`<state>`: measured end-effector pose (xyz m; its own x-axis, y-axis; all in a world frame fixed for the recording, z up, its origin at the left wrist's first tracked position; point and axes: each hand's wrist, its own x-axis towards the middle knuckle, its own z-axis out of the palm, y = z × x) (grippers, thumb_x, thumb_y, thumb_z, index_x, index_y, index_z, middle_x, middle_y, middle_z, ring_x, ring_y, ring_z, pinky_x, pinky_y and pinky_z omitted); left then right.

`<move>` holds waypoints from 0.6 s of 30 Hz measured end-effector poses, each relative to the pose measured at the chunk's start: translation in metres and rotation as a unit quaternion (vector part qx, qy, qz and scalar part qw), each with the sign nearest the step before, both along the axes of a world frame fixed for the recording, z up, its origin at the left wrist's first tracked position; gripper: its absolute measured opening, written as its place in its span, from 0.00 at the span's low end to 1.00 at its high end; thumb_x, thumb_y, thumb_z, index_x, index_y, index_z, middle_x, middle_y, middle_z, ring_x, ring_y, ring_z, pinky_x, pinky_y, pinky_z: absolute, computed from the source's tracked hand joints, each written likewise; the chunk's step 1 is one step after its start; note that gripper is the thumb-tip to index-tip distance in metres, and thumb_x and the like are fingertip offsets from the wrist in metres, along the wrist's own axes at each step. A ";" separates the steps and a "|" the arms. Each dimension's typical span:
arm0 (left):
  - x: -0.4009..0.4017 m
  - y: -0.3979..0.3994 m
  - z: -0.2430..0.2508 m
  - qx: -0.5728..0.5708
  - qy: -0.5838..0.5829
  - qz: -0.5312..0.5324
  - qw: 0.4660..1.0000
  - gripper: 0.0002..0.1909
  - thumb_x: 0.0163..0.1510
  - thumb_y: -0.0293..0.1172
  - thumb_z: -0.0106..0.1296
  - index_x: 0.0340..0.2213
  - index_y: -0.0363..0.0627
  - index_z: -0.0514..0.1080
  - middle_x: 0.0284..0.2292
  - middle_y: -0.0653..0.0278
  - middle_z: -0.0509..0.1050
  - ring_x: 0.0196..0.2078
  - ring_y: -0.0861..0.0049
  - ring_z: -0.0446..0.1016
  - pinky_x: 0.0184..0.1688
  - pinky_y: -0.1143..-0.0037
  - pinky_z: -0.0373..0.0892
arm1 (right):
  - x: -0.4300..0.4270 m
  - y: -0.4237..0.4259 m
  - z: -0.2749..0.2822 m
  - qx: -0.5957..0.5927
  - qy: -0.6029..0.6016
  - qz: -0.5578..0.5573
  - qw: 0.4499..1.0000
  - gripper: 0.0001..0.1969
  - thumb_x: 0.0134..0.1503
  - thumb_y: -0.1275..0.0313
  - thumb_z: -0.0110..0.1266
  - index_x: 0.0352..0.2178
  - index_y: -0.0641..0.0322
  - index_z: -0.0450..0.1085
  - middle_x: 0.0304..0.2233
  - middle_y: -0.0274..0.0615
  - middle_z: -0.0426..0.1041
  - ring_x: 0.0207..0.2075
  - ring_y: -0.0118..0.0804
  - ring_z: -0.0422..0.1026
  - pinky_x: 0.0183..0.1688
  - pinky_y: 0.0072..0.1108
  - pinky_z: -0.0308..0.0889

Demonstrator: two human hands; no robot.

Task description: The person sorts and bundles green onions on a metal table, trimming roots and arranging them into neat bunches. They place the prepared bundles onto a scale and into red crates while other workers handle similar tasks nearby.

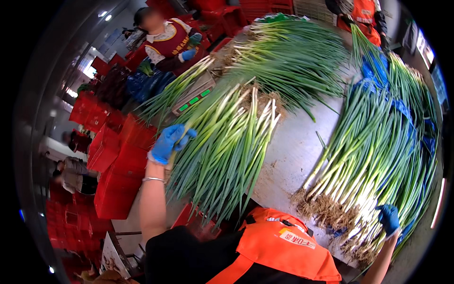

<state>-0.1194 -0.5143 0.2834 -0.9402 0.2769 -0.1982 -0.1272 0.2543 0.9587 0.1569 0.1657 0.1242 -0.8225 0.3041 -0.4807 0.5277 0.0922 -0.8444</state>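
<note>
My left hand (171, 142), in a blue glove, has its fingers closed on a blurred yellow-green stalk (189, 125), apparently a green onion or one of its leaves. Beside it a heap of green onions (227, 152) lies with its roots pointing away from me and its green leaves hanging over the table's near edge. My right hand (388, 219), gloved in blue too, is at the white stems of a long pile of green onions (358, 156) on the right, roots towards me. Its fingers are bent; whether they grip a stem cannot be made out.
A metal table (287, 159) carries another large heap of green onions (291, 53) at the back. A digital scale (193, 96) holds a bunch. Across the table stand a co-worker in maroon (170, 39) and one in orange (363, 17). Red crates (118, 181) are stacked at left.
</note>
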 end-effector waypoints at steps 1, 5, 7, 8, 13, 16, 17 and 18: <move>-0.007 -0.007 -0.019 0.099 0.013 0.012 0.995 0.20 0.52 0.40 0.47 0.39 0.33 0.67 0.21 0.71 0.66 0.21 0.87 0.64 0.23 0.86 0.59 | 0.004 -0.004 -0.005 -0.006 -0.009 0.020 1.000 0.14 0.53 0.64 0.46 0.24 0.64 0.73 0.09 0.31 0.64 0.09 0.18 0.56 0.12 0.12 0.47; -0.033 0.032 -0.051 0.298 0.013 0.046 0.953 0.17 0.52 0.30 0.47 0.43 0.37 0.63 0.33 0.64 0.69 0.36 0.73 0.69 0.43 0.72 0.67 | 0.006 -0.034 -0.020 0.085 -0.132 0.119 0.980 0.14 0.51 0.64 0.47 0.23 0.63 0.73 0.14 0.37 0.71 0.11 0.19 0.59 0.13 0.14 0.51; -0.044 0.038 -0.072 0.293 0.040 0.106 0.949 0.14 0.51 0.28 0.48 0.40 0.38 0.65 0.34 0.63 0.70 0.38 0.71 0.70 0.45 0.72 0.67 | 0.001 -0.051 -0.016 0.074 -0.151 0.116 0.979 0.11 0.50 0.67 0.50 0.23 0.64 0.73 0.14 0.35 0.71 0.12 0.18 0.60 0.14 0.14 0.51; -0.051 0.035 -0.083 0.302 0.052 0.131 0.943 0.13 0.51 0.28 0.48 0.39 0.38 0.66 0.33 0.63 0.71 0.38 0.70 0.70 0.44 0.72 0.68 | 0.003 -0.045 -0.023 0.073 -0.149 0.128 0.978 0.08 0.47 0.68 0.53 0.24 0.63 0.73 0.16 0.36 0.72 0.14 0.22 0.63 0.17 0.16 0.55; -0.094 0.052 -0.149 0.370 0.090 0.212 0.900 0.10 0.48 0.22 0.50 0.35 0.39 0.69 0.32 0.60 0.72 0.37 0.70 0.72 0.40 0.75 0.71 | 0.004 -0.043 -0.055 0.084 -0.119 0.154 0.977 0.08 0.47 0.69 0.53 0.27 0.61 0.73 0.18 0.38 0.72 0.16 0.26 0.65 0.20 0.18 0.60; -0.094 0.074 -0.153 0.319 0.040 0.258 0.911 0.10 0.48 0.20 0.49 0.35 0.39 0.69 0.33 0.60 0.73 0.37 0.71 0.73 0.37 0.76 0.72 | -0.003 -0.059 -0.064 0.097 -0.110 0.164 0.975 0.08 0.49 0.69 0.51 0.28 0.60 0.72 0.18 0.39 0.72 0.16 0.27 0.64 0.20 0.18 0.60; -0.096 0.080 -0.155 0.312 0.041 0.255 0.914 0.10 0.48 0.20 0.49 0.35 0.39 0.70 0.33 0.60 0.73 0.37 0.72 0.73 0.37 0.76 0.72 | -0.007 -0.064 -0.066 0.103 -0.106 0.169 0.974 0.08 0.49 0.68 0.50 0.29 0.60 0.72 0.18 0.39 0.72 0.16 0.27 0.64 0.20 0.18 0.60; -0.095 0.086 -0.159 0.303 0.036 0.251 0.918 0.11 0.47 0.19 0.49 0.36 0.39 0.70 0.33 0.61 0.73 0.37 0.73 0.73 0.36 0.77 0.72 | -0.008 -0.068 -0.068 0.105 -0.105 0.174 0.974 0.08 0.50 0.68 0.49 0.29 0.60 0.72 0.18 0.40 0.72 0.16 0.27 0.64 0.20 0.19 0.60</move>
<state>-0.2142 -0.4283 0.1243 -0.9842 -0.1568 -0.0829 -0.0129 -0.4029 0.9152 0.1486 0.0981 0.0559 -0.7839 0.1341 -0.6062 0.5921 0.4549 -0.6651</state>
